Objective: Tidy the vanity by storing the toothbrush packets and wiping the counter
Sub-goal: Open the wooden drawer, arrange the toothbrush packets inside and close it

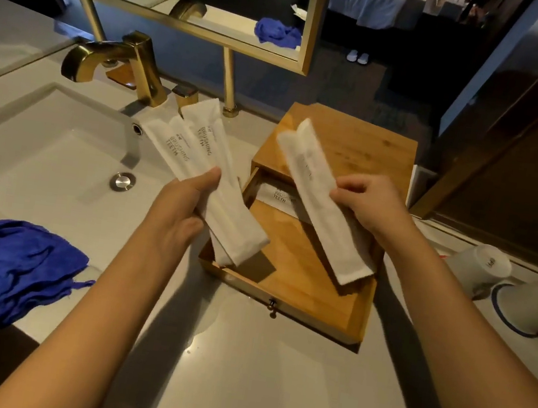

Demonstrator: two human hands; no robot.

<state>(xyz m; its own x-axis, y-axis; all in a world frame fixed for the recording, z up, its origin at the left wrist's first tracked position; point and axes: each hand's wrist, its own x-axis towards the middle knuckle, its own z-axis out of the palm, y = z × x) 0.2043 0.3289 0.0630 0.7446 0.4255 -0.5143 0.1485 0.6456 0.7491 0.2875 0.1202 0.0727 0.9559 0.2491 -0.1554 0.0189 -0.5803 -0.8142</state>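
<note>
We record a pale stone vanity counter (254, 374) with a white rectangular sink (53, 152). On it: a bamboo box with its drawer (288, 275) pulled open, one white packet (279, 195) inside; a crumpled blue cloth (9, 267). Our left hand (176, 211) clasps two white paper toothbrush packets (198, 159); our right hand (364, 203) pinches a third white packet (322, 208) above the drawer.

Two bare forearms, no sleeves, rings or watch.
</note>
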